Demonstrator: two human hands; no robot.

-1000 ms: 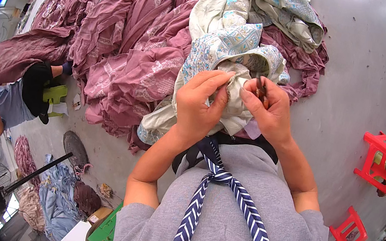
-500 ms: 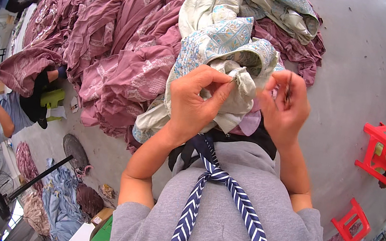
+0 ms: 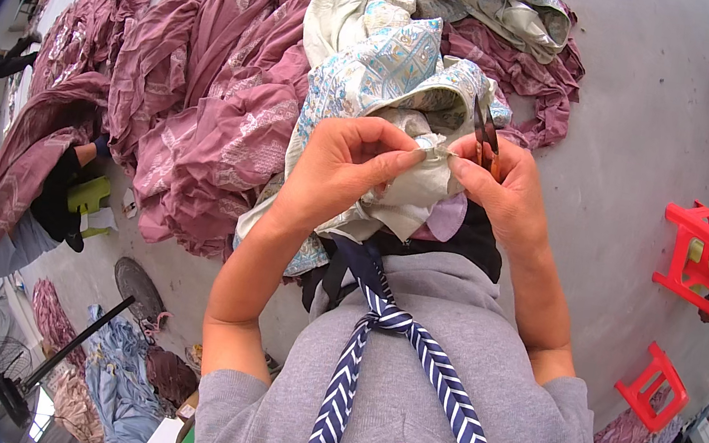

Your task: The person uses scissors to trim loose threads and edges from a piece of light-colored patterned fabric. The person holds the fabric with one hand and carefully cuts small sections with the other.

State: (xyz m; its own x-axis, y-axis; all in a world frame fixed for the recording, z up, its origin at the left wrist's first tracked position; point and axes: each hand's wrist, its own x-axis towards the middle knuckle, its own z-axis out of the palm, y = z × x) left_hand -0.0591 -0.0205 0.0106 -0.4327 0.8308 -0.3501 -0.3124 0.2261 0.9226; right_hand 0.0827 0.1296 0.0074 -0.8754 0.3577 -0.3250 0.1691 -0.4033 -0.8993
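Note:
A pale green fabric (image 3: 371, 82) with blue and tan embroidered patterns lies bunched in front of me, its edge raised to my fingertips. My left hand (image 3: 335, 168) pinches that edge between thumb and forefinger. Close beside it, my right hand (image 3: 505, 194) has thumb and forefinger pressed together at the same edge. A pair of dark thread snips (image 3: 485, 131) with orange-brown handles is tucked in my right fingers, blades pointing up and away from the cloth. Whatever lies between the right fingertips is too small to make out.
Heaped mauve fabric (image 3: 218, 91) spreads to the left and behind the green cloth. Two red plastic stools (image 3: 706, 260) stand at the right. Far left, a person in blue handles mauve cloth near a green stool (image 3: 88, 195). A fan (image 3: 8, 390) stands lower left.
My right hand has moved left and in to the fabric edge, beside my left hand. The snips now point upward. The person at the left has raised the mauve cloth.

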